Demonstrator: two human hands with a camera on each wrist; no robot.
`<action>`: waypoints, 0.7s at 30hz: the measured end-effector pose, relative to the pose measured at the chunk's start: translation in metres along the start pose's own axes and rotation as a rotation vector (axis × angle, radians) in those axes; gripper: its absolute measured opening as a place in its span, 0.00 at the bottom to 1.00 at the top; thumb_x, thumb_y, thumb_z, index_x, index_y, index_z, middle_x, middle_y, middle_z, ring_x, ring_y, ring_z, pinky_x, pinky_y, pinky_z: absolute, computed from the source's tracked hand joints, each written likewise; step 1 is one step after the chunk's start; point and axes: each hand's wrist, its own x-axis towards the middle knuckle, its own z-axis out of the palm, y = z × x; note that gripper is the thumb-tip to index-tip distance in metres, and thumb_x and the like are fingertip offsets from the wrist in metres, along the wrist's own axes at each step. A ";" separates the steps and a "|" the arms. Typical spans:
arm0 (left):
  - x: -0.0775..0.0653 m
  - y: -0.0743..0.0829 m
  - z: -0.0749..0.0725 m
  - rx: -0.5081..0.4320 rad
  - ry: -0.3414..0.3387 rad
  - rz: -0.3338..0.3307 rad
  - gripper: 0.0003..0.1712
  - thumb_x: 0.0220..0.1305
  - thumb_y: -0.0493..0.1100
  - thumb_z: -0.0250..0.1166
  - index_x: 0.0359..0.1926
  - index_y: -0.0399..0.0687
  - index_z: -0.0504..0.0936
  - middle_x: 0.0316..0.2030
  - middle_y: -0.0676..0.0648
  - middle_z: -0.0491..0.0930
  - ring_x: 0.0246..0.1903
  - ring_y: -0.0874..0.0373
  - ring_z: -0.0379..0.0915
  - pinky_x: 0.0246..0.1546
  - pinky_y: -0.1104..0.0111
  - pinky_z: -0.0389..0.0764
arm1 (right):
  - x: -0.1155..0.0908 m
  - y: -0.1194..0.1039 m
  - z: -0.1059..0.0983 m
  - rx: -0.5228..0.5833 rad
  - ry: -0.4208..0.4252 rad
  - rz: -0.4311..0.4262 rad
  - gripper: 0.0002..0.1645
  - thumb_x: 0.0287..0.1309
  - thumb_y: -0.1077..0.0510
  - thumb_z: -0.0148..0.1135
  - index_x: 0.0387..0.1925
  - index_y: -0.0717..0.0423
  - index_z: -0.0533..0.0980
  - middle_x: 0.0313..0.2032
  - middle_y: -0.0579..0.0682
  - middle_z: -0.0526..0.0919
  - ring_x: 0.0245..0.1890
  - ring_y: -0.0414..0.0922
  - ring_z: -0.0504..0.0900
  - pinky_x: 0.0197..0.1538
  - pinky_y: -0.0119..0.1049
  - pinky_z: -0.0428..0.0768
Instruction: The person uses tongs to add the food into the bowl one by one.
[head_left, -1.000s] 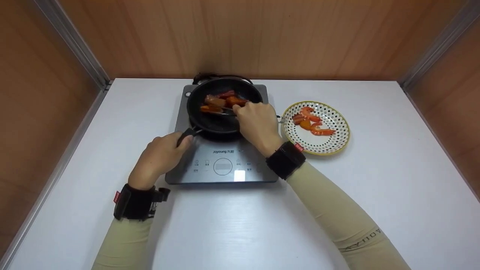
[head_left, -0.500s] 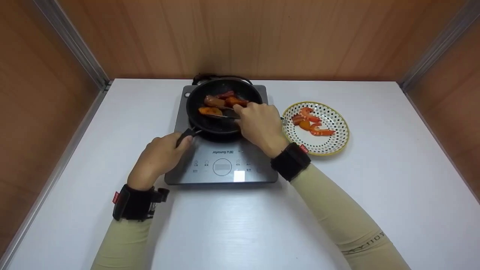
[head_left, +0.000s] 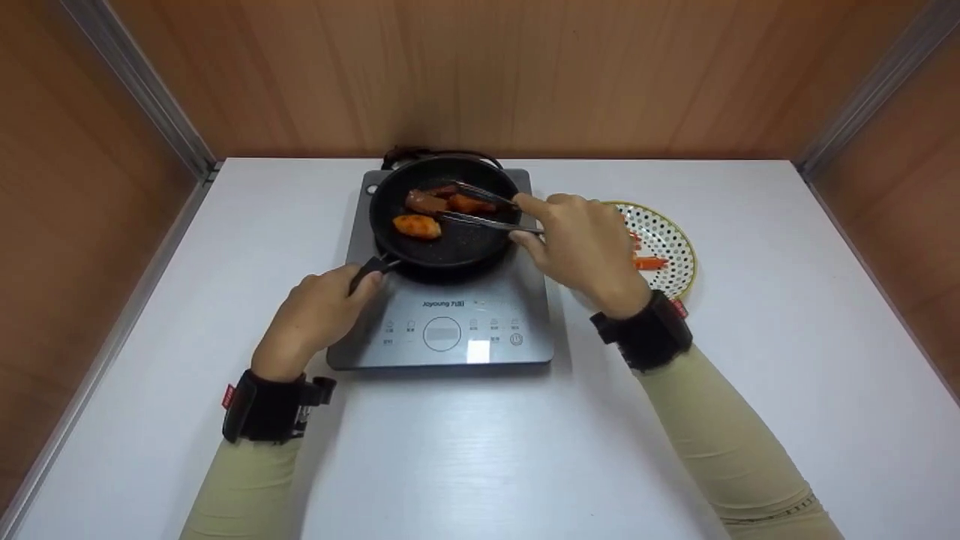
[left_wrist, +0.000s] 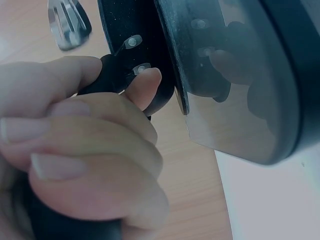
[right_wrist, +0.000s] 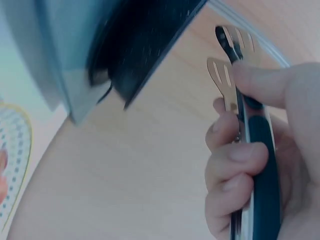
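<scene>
My left hand (head_left: 319, 311) grips the black handle (head_left: 366, 274) of a frying pan (head_left: 442, 255), with its fingers curled round it in the left wrist view. My right hand (head_left: 589, 244) holds a pair of metal kitchen tongs (head_left: 487, 222) with dark grips (right_wrist: 265, 180). The tongs' two arms are spread, their slotted tips over the food at the pan's back. There lie a brownish piece of meat (head_left: 424, 202), an orange-brown piece (head_left: 471, 204) and a darker red piece. Nearer the front, a browned orange piece (head_left: 417, 226) lies apart from the tongs.
The pan sits on a grey induction cooker (head_left: 442, 352) with a touch panel. Right of it, partly behind my right hand, a dotted plate (head_left: 679, 240) with a yellow rim holds shrimp (head_left: 649, 263). Wooden panels (head_left: 480, 82) enclose the white table (head_left: 450, 450).
The tongs have turned over the front orange piece and let go of it. My right hand has moved right, spreading the tongs over the back pieces. My left hand stays on the handle.
</scene>
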 end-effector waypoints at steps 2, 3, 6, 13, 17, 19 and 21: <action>0.000 0.000 0.000 0.007 0.004 0.007 0.25 0.85 0.61 0.48 0.38 0.47 0.73 0.26 0.48 0.69 0.29 0.50 0.70 0.29 0.61 0.67 | -0.009 0.013 -0.004 0.016 0.014 -0.007 0.24 0.69 0.40 0.69 0.61 0.42 0.82 0.31 0.52 0.86 0.27 0.54 0.83 0.27 0.52 0.77; -0.001 0.000 0.000 0.009 0.003 0.009 0.24 0.85 0.61 0.48 0.38 0.47 0.73 0.27 0.48 0.70 0.29 0.50 0.71 0.29 0.61 0.67 | -0.015 0.021 -0.006 0.022 0.020 -0.007 0.23 0.69 0.40 0.70 0.59 0.42 0.83 0.29 0.50 0.85 0.27 0.53 0.82 0.27 0.52 0.77; 0.000 0.000 0.000 0.015 0.000 0.016 0.24 0.85 0.61 0.49 0.38 0.47 0.73 0.27 0.48 0.71 0.31 0.49 0.73 0.30 0.60 0.69 | -0.031 0.044 -0.011 0.022 0.027 0.008 0.21 0.68 0.40 0.70 0.57 0.43 0.83 0.28 0.47 0.83 0.26 0.51 0.81 0.25 0.52 0.76; 0.000 0.002 0.000 0.000 -0.005 0.015 0.25 0.84 0.63 0.49 0.38 0.48 0.73 0.27 0.48 0.70 0.30 0.49 0.72 0.30 0.60 0.68 | -0.066 0.098 -0.021 -0.001 -0.097 0.152 0.30 0.66 0.37 0.70 0.65 0.44 0.83 0.25 0.51 0.80 0.23 0.51 0.74 0.22 0.44 0.66; 0.000 0.002 -0.001 -0.001 -0.013 0.013 0.25 0.84 0.63 0.48 0.39 0.48 0.73 0.27 0.48 0.71 0.31 0.49 0.73 0.31 0.60 0.69 | -0.082 0.121 -0.023 -0.004 -0.173 0.207 0.32 0.66 0.37 0.68 0.65 0.47 0.82 0.33 0.57 0.86 0.28 0.53 0.78 0.23 0.47 0.68; 0.000 0.001 -0.002 0.001 -0.014 0.013 0.25 0.84 0.63 0.48 0.40 0.48 0.73 0.28 0.48 0.71 0.32 0.49 0.73 0.31 0.60 0.69 | -0.087 0.130 -0.024 0.000 -0.201 0.233 0.34 0.67 0.35 0.67 0.66 0.49 0.81 0.34 0.58 0.87 0.29 0.54 0.78 0.23 0.46 0.68; 0.000 0.000 -0.002 -0.001 -0.015 0.012 0.25 0.84 0.62 0.48 0.40 0.47 0.74 0.27 0.48 0.71 0.32 0.49 0.73 0.31 0.60 0.69 | -0.091 0.139 -0.025 0.005 -0.219 0.256 0.36 0.67 0.34 0.66 0.67 0.50 0.80 0.35 0.59 0.87 0.29 0.53 0.78 0.24 0.45 0.67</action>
